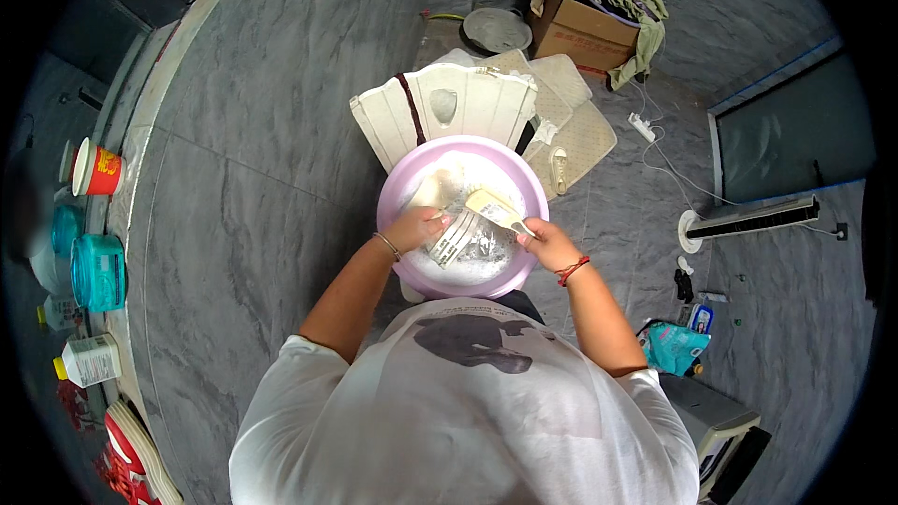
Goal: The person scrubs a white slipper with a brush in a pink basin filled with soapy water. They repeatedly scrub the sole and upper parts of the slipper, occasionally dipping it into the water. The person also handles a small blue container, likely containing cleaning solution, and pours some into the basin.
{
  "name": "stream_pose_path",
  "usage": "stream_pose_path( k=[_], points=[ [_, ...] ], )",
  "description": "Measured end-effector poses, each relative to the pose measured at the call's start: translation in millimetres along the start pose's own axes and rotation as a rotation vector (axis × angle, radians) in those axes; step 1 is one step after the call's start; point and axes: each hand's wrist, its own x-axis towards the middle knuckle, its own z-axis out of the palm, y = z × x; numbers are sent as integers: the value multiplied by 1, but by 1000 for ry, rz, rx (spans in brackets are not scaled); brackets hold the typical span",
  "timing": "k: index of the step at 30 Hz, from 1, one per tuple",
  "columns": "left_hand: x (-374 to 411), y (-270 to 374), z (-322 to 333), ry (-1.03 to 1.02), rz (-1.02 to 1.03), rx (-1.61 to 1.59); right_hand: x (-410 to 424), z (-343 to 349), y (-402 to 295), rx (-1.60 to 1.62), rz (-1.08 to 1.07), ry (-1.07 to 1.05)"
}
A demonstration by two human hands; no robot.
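Observation:
A pink plastic basin (388, 189) of sudsy water stands in front of me. Over its left half, my left hand (417, 228) grips a pale item with stripes (454, 237), perhaps a shoe; suds and my fingers hide part of it. My right hand (546, 242), at the basin's right rim, is closed around the handle of a cream scrubbing brush (491, 207). The brush head is over the basin, close to the pale item, its bristles out of sight; contact cannot be told. A cream sneaker (558, 170) lies on a mat to the right of the basin.
Behind the basin is a white slatted plastic piece (477, 102). Farther back are a cardboard box (586, 31) with clothes and a round grey lid (497, 29). A power strip (641, 126) and a tower fan (751, 219) lie right; containers and a red shoe (137, 452) line the left ledge.

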Motion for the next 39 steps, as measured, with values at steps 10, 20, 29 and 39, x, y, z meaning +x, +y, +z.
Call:
stream_pose_path(
  k=[10,20,29,39],
  points=[
    [-26,6,1,320,165,523,9,30,-4,-326,134,126],
    [-23,2,9,437,116,150,-5,60,-17,-264,-115,-68],
    [-19,-3,8,416,110,92,2,48,-2,-281,85,-122],
    [-28,5,-4,498,119,376,24,34,51,-587,235,2]
  ],
)
